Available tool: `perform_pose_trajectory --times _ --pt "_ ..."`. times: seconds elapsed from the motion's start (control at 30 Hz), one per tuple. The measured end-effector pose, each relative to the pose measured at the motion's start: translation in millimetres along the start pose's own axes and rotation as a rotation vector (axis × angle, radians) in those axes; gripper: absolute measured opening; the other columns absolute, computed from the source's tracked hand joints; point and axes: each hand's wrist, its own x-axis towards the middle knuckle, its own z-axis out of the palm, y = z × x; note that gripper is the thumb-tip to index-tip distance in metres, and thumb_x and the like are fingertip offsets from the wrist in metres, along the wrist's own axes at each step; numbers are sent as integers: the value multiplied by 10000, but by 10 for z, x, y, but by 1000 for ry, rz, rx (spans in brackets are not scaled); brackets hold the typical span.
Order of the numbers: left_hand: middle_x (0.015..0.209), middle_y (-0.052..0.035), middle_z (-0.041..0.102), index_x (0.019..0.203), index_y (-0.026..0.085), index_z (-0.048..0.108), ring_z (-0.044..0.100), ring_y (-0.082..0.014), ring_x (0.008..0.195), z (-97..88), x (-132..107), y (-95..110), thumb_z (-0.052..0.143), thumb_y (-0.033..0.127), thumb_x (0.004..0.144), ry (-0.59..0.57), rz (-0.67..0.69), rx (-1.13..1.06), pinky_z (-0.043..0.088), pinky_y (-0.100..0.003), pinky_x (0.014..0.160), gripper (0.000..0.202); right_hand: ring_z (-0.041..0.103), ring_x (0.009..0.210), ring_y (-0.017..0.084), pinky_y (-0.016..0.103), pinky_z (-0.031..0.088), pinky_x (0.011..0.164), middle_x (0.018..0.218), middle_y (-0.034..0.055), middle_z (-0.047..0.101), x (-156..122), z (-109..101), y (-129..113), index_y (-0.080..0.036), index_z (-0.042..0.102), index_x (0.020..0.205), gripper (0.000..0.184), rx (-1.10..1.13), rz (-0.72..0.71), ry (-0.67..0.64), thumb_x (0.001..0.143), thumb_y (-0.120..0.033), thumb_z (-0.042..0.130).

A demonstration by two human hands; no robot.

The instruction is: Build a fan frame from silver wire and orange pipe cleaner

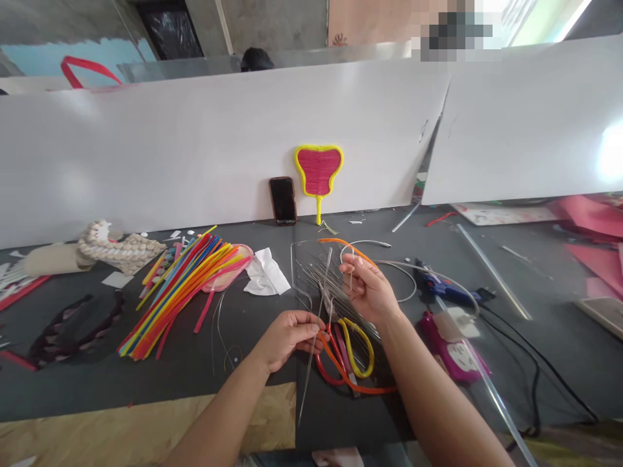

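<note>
Barely begun: pinching bare wire [307, 376] beside the scissors [372, 350].
Left hand [287, 334] clamped on it just left of the scissors, right hand [370, 288] pinched on another strand [351, 275] just above; nothing wound on.

Bright daylight, right-side glare, warped edges

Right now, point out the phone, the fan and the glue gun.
Phone [283, 200]: head view, middle of its dark screen.
Fan [318, 170]: head view, centre of its pink face.
Glue gun [440, 284]: head view, on its blue body.
</note>
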Motion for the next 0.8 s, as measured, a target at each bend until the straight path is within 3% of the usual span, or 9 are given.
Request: perform_pose_trajectory --times 0.23,0.57,0.7,0.8 --pt "756 -85 687 799 115 665 629 -143 623 8 7 4 696 326 694 5 44 12 507 -274 643 237 241 395 19 159 243 349 654 -45 534 15 -16 -43 -206 636 821 158 -2 -30 -17 697 -281 697" --pt "761 -88 689 794 116 653 635 -152 633 17 -4 -6 696 332 692 2 62 26 505 -285 645 243 267 399 10 127 270 343 636 -47 534 51 -19 -16 -196 629 779 141 53 -52 35 677 -245 714" --pt "781 -97 695 822 111 644 634 -150 648 12 7 6 689 324 700 70 105 -18 509 -286 658 249 326 430 16 150 307 371 749 -20 606 50 -21 -2 -203 653 859 197 11 -50 44 689 -280 715" --pt "812 -104 699 845 113 642 643 -158 688 -9 9 28 687 318 705 132 158 -55 511 -278 667 252 398 471 23 171 346 419 860 -2 637 15 2 73 -213 649 910 264 -62 33 7 678 -310 729"
